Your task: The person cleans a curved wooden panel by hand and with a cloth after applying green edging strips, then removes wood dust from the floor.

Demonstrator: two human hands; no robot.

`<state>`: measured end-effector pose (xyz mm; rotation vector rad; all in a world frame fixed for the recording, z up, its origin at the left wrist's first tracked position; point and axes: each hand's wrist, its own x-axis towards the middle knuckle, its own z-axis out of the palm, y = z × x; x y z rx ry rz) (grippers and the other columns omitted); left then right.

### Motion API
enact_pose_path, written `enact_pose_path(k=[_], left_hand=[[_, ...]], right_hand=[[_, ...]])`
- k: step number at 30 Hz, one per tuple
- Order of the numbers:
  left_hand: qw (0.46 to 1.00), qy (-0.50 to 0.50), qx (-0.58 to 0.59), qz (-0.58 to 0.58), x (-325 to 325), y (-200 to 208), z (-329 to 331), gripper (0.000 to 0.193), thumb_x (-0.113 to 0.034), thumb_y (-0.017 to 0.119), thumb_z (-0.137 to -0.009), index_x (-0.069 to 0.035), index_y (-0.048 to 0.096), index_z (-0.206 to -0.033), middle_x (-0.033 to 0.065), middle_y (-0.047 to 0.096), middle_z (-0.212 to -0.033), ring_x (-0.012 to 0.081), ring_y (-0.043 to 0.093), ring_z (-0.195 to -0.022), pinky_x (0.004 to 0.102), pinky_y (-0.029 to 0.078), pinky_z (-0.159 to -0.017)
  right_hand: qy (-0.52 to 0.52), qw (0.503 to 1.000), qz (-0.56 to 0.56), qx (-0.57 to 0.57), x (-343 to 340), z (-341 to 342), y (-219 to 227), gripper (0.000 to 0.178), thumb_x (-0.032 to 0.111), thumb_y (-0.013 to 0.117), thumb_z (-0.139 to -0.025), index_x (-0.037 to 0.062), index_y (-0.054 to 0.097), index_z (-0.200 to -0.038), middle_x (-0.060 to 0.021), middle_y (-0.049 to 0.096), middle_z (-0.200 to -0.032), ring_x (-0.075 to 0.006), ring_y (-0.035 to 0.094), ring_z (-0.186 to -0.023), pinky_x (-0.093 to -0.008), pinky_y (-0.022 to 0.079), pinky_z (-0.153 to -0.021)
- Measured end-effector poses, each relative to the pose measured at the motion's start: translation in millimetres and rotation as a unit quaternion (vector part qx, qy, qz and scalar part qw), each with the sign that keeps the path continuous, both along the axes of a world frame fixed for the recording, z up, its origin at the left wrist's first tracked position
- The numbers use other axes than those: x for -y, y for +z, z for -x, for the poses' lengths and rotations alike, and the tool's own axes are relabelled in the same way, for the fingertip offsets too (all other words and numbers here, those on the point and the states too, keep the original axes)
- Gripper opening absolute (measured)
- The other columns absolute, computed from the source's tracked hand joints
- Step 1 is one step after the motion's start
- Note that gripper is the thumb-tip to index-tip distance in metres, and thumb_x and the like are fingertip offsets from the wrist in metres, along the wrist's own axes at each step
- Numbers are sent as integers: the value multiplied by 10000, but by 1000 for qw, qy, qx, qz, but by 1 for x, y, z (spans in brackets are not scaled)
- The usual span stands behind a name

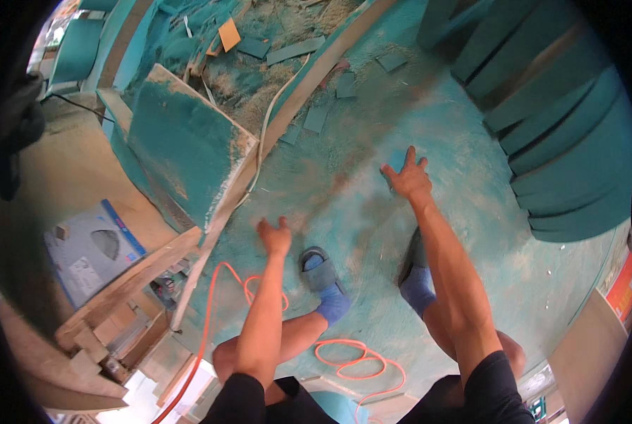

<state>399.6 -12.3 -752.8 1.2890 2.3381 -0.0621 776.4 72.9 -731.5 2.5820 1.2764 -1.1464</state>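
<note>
Over a dusty green floor [358,205] both my arms reach forward. My right hand [409,180] is open, fingers spread, with nothing seen in it. Lower and to the left is my left hand [274,237], its thumb and fingers apart and no object visible between them. Between the arms shows my slippered foot with a blue sock [321,277]; the other slipper [413,258] is partly behind my right forearm. Beyond the hands lie several small flat green pieces [317,118]. The nearest large thing to my left hand is a green-topped board [182,138] with worn edges.
An orange hose or cord [208,311] loops over the floor near my feet. A long wooden rail [316,67] borders a heap of sawdust and scraps [242,92]. Stacked curved green panels [556,134] stand at right. A wooden bench holds a grey printed sheet [93,247] at left.
</note>
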Motion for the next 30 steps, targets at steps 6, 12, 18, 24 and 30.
enact_pose_path(k=[6,12,18,24,30], left_hand=[[969,93,-155,-166,-30,-94,72,901,-544,520,-973,105,228,-1526,325,162,-1612,445,168,-1506,519,192,-1217],[955,189,-198,-115,-45,-118,122,944,-673,435,-959,54,264,-1535,313,237,-1589,435,277,-1457,543,294,-1150],[916,280,-213,-191,-48,-136,146,792,-647,472,-946,-95,411,-1510,202,401,-1543,422,383,-1395,567,301,-1120],[953,204,-161,-159,-29,-123,205,720,-594,467,-952,-200,371,-1547,92,356,-1604,346,314,-1468,565,256,-1153],[953,154,-257,-39,-38,-101,191,720,-600,409,-966,-194,358,-1557,73,370,-1608,335,328,-1476,531,242,-1185]], right_hand=[[-61,979,-192,36,12,22,-57,758,350,745,-817,99,407,-1447,-270,436,-1389,-473,529,-1185,-537,519,-899],[-5,903,-430,24,-109,20,-80,797,414,773,-771,91,445,-1422,-262,445,-1390,-464,501,-1220,-525,500,-931],[237,914,-325,50,-178,59,-84,1120,729,772,-663,178,329,-1532,-289,247,-1569,-570,266,-1404,-705,302,-1066],[261,937,-223,66,-147,117,-70,1254,793,798,-557,199,311,-1547,-293,180,-1604,-593,172,-1442,-731,251,-1083],[220,917,-329,46,-129,98,-96,1264,723,854,-527,203,317,-1547,-274,199,-1594,-552,233,-1430,-700,280,-1079]])
